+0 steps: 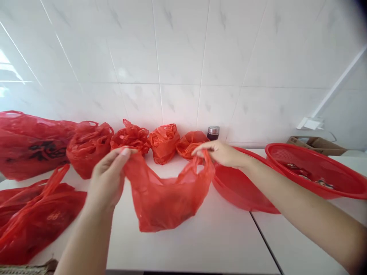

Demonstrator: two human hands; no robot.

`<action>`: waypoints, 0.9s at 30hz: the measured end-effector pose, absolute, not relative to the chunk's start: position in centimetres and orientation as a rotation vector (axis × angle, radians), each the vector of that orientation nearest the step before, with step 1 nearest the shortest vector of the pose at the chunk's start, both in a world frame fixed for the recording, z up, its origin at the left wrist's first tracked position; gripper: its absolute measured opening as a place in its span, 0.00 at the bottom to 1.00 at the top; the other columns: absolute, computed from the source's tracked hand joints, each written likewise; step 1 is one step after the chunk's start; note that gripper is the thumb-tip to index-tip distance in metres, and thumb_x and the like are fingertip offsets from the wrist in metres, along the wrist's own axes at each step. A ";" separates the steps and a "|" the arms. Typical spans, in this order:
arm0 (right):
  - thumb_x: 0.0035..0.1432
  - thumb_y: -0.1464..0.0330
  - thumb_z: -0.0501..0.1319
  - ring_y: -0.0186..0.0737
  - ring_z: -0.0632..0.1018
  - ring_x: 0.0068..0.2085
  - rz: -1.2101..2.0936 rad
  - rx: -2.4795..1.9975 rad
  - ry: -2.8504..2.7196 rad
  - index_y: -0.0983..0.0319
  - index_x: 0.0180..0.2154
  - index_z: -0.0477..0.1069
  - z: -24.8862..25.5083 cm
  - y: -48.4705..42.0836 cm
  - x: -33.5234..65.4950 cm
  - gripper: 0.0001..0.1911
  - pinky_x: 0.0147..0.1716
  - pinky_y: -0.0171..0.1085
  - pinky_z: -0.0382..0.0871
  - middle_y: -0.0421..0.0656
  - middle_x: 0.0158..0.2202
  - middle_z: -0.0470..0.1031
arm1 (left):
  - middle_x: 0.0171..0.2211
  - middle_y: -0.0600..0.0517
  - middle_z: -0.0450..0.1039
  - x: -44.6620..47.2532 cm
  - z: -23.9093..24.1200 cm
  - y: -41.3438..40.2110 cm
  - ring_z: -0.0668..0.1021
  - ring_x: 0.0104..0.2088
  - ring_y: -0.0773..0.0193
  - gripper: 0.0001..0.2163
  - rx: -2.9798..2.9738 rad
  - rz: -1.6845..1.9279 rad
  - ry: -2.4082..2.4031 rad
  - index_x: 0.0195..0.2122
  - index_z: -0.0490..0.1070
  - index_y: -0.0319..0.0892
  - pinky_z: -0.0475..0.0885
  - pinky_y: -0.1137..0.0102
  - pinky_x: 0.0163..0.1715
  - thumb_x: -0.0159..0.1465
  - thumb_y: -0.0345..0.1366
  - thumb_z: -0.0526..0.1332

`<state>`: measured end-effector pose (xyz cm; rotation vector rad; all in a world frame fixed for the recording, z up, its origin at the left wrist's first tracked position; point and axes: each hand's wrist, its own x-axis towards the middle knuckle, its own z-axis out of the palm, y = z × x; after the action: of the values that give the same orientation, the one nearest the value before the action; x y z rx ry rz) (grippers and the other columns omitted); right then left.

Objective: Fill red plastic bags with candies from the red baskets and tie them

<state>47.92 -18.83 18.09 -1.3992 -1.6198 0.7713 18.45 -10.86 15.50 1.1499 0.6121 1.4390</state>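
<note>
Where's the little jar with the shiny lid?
In the head view, the jar stands right of centre by the tiled wall, just beyond the right hand.

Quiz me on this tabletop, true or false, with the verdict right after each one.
1. The left hand and right hand hold the same bag. True.
2. That bag is green. False: it is red.
3. The jar lies on its side. False: it stands upright.
4. Small items lie in the right basket. True.
5. The left basket is blue. False: it is red.
</note>
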 end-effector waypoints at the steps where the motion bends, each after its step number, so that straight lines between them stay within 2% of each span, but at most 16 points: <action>1: 0.57 0.63 0.61 0.32 0.76 0.29 0.811 -1.411 -1.662 0.62 0.40 0.78 18.5 -18.3 47.5 0.12 0.26 0.31 0.69 0.40 0.31 0.77 | 0.33 0.54 0.75 18.5 15.5 -10.4 0.75 0.33 0.69 0.07 1.195 1.334 0.609 0.33 0.75 0.40 0.70 0.75 0.35 0.59 0.38 0.66; 3: 0.57 0.64 0.61 0.32 0.76 0.27 0.864 -1.392 -1.696 0.61 0.40 0.77 19.7 -17.2 46.6 0.11 0.24 0.31 0.70 0.40 0.30 0.77 | 0.35 0.52 0.75 18.6 15.6 -9.7 0.76 0.34 0.66 0.11 1.301 1.109 0.610 0.42 0.73 0.44 0.71 0.72 0.36 0.60 0.41 0.64; 5: 0.57 0.66 0.61 0.31 0.76 0.27 0.906 -1.324 -1.717 0.60 0.40 0.76 21.1 -16.0 45.3 0.10 0.25 0.31 0.71 0.39 0.30 0.77 | 0.32 0.54 0.74 19.0 15.9 -9.4 0.76 0.32 0.64 0.19 1.472 0.869 0.616 0.54 0.66 0.51 0.71 0.68 0.37 0.61 0.43 0.62; 7: 0.56 0.69 0.61 0.32 0.77 0.28 0.987 -1.252 -1.803 0.60 0.39 0.75 22.1 -14.7 43.4 0.08 0.28 0.32 0.73 0.38 0.31 0.77 | 0.31 0.55 0.73 19.8 16.2 -9.1 0.75 0.32 0.63 0.27 1.690 0.603 0.632 0.60 0.60 0.54 0.71 0.66 0.38 0.59 0.43 0.64; 10: 0.55 0.73 0.60 0.33 0.78 0.31 1.040 -1.123 -1.926 0.60 0.38 0.74 22.0 -12.8 40.4 0.08 0.32 0.34 0.75 0.38 0.31 0.76 | 0.36 0.52 0.72 21.8 16.4 -8.5 0.74 0.37 0.60 0.24 1.908 0.438 0.661 0.51 0.70 0.49 0.71 0.68 0.36 0.53 0.45 0.68; 12: 0.56 0.73 0.58 0.34 0.78 0.34 0.937 -1.084 -1.929 0.60 0.41 0.72 21.2 -11.9 39.3 0.10 0.33 0.34 0.74 0.39 0.33 0.75 | 0.33 0.52 0.69 22.9 16.3 -7.8 0.72 0.32 0.63 0.19 1.867 0.472 0.705 0.44 0.73 0.45 0.70 0.70 0.30 0.55 0.50 0.65; 14: 0.56 0.74 0.57 0.35 0.77 0.38 0.708 -1.141 -1.843 0.58 0.45 0.71 19.8 -11.3 39.2 0.14 0.36 0.35 0.73 0.40 0.38 0.75 | 0.28 0.55 0.64 23.3 16.1 -7.1 0.68 0.26 0.68 0.18 1.712 0.526 0.760 0.41 0.72 0.44 0.69 0.72 0.26 0.59 0.53 0.60; 16: 0.56 0.75 0.56 0.35 0.76 0.42 0.545 -1.230 -1.746 0.57 0.46 0.70 17.9 -11.0 39.7 0.17 0.40 0.37 0.71 0.41 0.43 0.74 | 0.25 0.57 0.61 23.2 15.8 -6.4 0.66 0.25 0.70 0.19 1.574 0.563 0.783 0.39 0.72 0.43 0.68 0.73 0.25 0.59 0.54 0.59; 18: 0.55 0.76 0.55 0.35 0.76 0.41 0.589 -1.273 -1.702 0.57 0.44 0.70 15.9 -10.8 40.0 0.16 0.41 0.38 0.71 0.40 0.41 0.75 | 0.24 0.57 0.62 22.7 15.4 -6.1 0.66 0.24 0.70 0.19 1.506 0.566 0.788 0.34 0.71 0.42 0.67 0.74 0.24 0.58 0.55 0.59; 21: 0.58 0.73 0.54 0.35 0.75 0.34 0.808 -1.228 -1.612 0.59 0.38 0.68 13.6 -11.4 39.6 0.07 0.35 0.37 0.71 0.39 0.33 0.75 | 0.21 0.57 0.62 22.0 14.7 -5.9 0.66 0.21 0.71 0.20 1.484 0.532 0.803 0.28 0.69 0.41 0.65 0.75 0.20 0.58 0.56 0.59; 24: 0.59 0.70 0.55 0.35 0.74 0.32 0.702 -1.262 -1.513 0.59 0.33 0.67 13.2 -13.3 38.3 0.04 0.34 0.36 0.70 0.39 0.31 0.73 | 0.19 0.57 0.64 21.3 14.2 -5.8 0.68 0.18 0.70 0.19 1.462 0.510 0.751 0.29 0.68 0.41 0.66 0.74 0.19 0.60 0.55 0.57; 27: 0.58 0.73 0.56 0.37 0.74 0.35 0.466 -1.232 -1.712 0.57 0.34 0.68 14.1 -15.9 37.3 0.05 0.37 0.37 0.70 0.39 0.32 0.74 | 0.21 0.53 0.72 20.2 14.4 -5.7 0.72 0.18 0.68 0.17 1.413 0.472 0.590 0.34 0.69 0.41 0.67 0.72 0.21 0.64 0.52 0.54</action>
<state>37.32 -15.90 14.05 -1.2319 -1.7116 0.4659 20.22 -5.75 14.44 1.4131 0.5897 0.4720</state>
